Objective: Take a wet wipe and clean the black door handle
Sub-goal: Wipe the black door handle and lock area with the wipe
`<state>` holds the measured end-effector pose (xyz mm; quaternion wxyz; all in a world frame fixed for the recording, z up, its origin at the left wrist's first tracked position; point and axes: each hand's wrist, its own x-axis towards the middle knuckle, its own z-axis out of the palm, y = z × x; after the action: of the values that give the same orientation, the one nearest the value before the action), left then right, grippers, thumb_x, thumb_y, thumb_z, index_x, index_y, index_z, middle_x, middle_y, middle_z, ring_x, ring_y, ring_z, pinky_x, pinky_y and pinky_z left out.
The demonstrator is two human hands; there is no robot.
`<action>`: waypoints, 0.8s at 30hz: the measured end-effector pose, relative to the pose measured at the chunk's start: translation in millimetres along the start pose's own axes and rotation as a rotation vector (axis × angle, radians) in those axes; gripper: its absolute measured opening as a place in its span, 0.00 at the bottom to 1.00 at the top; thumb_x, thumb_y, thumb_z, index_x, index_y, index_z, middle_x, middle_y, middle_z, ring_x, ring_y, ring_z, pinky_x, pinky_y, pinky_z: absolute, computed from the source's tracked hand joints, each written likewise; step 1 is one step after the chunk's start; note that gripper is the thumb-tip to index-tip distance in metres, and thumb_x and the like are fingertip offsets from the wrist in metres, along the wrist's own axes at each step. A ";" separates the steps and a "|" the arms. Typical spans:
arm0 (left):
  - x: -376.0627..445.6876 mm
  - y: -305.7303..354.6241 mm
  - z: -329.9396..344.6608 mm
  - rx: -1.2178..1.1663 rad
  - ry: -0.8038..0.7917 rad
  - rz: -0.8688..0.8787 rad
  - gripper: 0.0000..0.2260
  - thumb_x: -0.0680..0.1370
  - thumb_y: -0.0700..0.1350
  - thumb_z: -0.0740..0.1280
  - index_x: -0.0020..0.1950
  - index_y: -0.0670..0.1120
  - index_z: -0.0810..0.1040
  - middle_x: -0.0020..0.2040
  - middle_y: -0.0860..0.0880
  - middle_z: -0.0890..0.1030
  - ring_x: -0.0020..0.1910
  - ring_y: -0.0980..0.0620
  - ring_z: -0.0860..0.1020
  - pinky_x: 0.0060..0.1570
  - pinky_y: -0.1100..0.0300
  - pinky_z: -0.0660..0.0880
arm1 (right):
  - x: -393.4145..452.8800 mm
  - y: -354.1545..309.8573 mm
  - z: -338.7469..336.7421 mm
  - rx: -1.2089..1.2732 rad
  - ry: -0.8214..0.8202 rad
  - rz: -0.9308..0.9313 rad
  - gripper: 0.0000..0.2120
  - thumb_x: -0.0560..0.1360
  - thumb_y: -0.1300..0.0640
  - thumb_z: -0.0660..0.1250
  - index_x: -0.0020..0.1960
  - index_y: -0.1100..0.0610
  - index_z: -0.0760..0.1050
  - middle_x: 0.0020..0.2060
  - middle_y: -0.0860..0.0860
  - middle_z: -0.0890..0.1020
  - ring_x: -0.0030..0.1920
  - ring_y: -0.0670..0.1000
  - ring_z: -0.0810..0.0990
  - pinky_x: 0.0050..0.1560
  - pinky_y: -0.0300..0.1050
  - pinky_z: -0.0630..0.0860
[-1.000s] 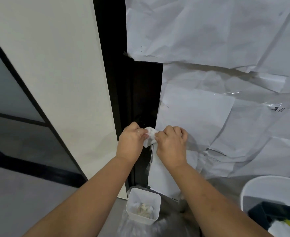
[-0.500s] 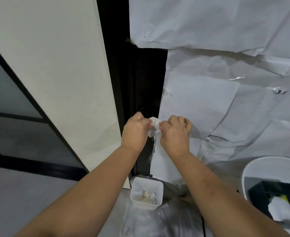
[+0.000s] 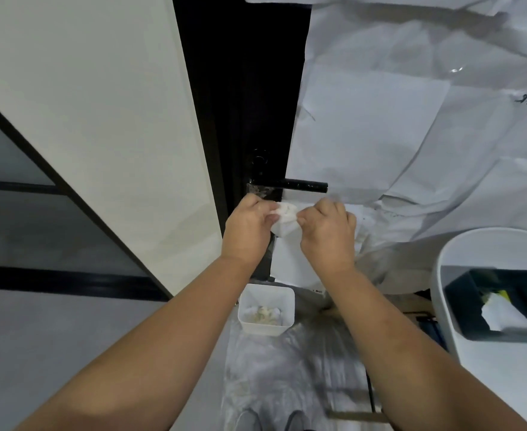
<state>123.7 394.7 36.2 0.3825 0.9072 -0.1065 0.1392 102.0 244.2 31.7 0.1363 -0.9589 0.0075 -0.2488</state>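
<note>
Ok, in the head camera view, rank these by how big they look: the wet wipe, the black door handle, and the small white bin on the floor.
1. Small white bin, clearly largest.
2. Black door handle, long but thin.
3. Wet wipe, partly hidden by the left hand and right hand.
Handle against wipe is unsure, since the wipe is bunched and covered.

a crumpled white wet wipe [image 3: 284, 218] is hanging just below the black door handle [image 3: 299, 185], which is sticking out level, its base smudged.

Floor [image 3: 69, 353] with white bin [image 3: 267, 309]
</note>
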 end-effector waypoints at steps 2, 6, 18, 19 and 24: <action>-12.6 -11.8 11.1 -0.033 -0.059 -0.100 0.10 0.76 0.38 0.70 0.56 0.44 0.83 0.51 0.49 0.79 0.48 0.52 0.78 0.51 0.67 0.71 | -16.2 9.5 14.4 0.160 -0.090 0.029 0.05 0.70 0.66 0.70 0.42 0.57 0.80 0.40 0.53 0.75 0.40 0.57 0.74 0.39 0.48 0.70; -33.3 -34.8 35.8 -0.063 -0.169 -0.269 0.09 0.75 0.37 0.71 0.53 0.45 0.82 0.49 0.48 0.81 0.48 0.49 0.80 0.53 0.58 0.77 | -42.8 27.3 41.6 0.355 -0.296 0.128 0.04 0.74 0.65 0.67 0.44 0.59 0.80 0.41 0.53 0.76 0.36 0.55 0.76 0.38 0.45 0.74; -114.5 -128.1 152.4 0.003 -0.306 -0.447 0.06 0.74 0.37 0.72 0.50 0.43 0.83 0.49 0.47 0.82 0.40 0.57 0.75 0.41 0.79 0.65 | -132.7 75.2 155.2 0.423 -0.570 0.388 0.13 0.72 0.70 0.62 0.47 0.59 0.83 0.48 0.56 0.77 0.42 0.53 0.79 0.48 0.29 0.68; -117.5 -135.9 159.7 0.004 -0.312 -0.458 0.06 0.74 0.37 0.72 0.50 0.43 0.83 0.49 0.47 0.82 0.40 0.56 0.75 0.41 0.80 0.64 | -137.9 78.0 166.7 0.424 -0.580 0.404 0.14 0.72 0.71 0.61 0.47 0.60 0.83 0.49 0.57 0.77 0.43 0.54 0.80 0.47 0.27 0.66; -134.1 -178.9 202.3 0.019 -0.363 -0.496 0.06 0.74 0.37 0.71 0.50 0.43 0.83 0.50 0.47 0.84 0.48 0.49 0.81 0.44 0.74 0.65 | -163.3 90.7 222.6 0.436 -0.652 0.460 0.14 0.73 0.71 0.61 0.50 0.61 0.82 0.53 0.59 0.77 0.49 0.56 0.80 0.51 0.28 0.65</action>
<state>86.0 382.5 -262.7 0.3711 0.9190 0.0528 -0.1219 70.4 227.7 -256.7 0.3818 -0.9095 0.1244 0.1073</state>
